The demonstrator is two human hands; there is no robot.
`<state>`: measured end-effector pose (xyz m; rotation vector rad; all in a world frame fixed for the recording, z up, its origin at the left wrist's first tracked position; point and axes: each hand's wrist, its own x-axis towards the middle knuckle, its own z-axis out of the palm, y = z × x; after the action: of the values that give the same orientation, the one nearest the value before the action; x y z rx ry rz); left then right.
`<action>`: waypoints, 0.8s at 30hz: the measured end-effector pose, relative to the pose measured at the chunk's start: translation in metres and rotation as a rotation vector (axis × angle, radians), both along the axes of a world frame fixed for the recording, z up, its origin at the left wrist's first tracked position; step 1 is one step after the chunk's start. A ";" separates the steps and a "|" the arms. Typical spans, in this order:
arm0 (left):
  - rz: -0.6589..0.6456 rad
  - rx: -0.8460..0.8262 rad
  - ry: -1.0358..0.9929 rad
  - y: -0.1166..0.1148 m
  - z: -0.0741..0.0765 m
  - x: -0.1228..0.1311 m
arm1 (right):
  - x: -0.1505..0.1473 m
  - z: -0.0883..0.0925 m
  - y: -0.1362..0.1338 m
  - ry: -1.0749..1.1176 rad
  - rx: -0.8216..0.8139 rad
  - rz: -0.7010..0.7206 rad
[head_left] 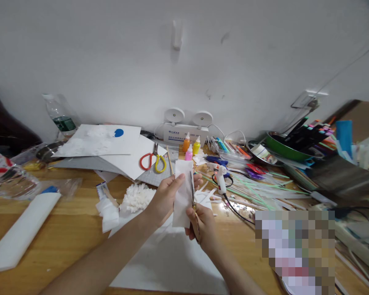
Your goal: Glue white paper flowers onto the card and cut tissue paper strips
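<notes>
My left hand [167, 196] holds an upright strip of white paper [182, 205], thumb on its front and some fingertips showing past its right edge. My right hand [203, 225] is closed round the handles of a pair of scissors [194, 196]. Their blades point up along the strip's right side. Below both hands lies a large white sheet [169, 262]. A ruffled white cluster [137, 197] sits left of my left hand, beside folded white pieces [108, 214].
Scissors with red and yellow handles [155, 157] lie behind my hands. Small paint bottles [186, 143] stand near the wall. A white glue gun [221, 180] with a black cable and many thin strips [258, 192] are at right. A white roll [24, 233] lies at left.
</notes>
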<state>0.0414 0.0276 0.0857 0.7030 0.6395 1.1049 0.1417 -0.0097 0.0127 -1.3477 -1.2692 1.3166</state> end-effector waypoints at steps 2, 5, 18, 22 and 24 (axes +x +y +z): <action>-0.006 0.001 -0.007 0.000 -0.001 0.000 | 0.001 0.000 -0.001 0.019 0.006 0.011; -0.028 0.002 -0.008 -0.001 -0.004 0.001 | 0.003 -0.001 -0.002 0.022 0.059 0.023; -0.219 0.066 0.199 -0.010 -0.013 0.001 | 0.007 0.011 0.000 0.007 0.145 -0.019; -0.229 0.064 0.210 -0.009 -0.013 0.000 | 0.007 0.010 0.002 0.030 0.135 -0.028; -0.215 0.054 0.227 -0.008 -0.014 0.000 | 0.007 0.009 0.002 0.039 0.128 -0.034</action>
<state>0.0416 0.0199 0.0722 0.9302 0.7100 0.8534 0.1483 -0.0074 0.0213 -1.2430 -1.2762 1.2117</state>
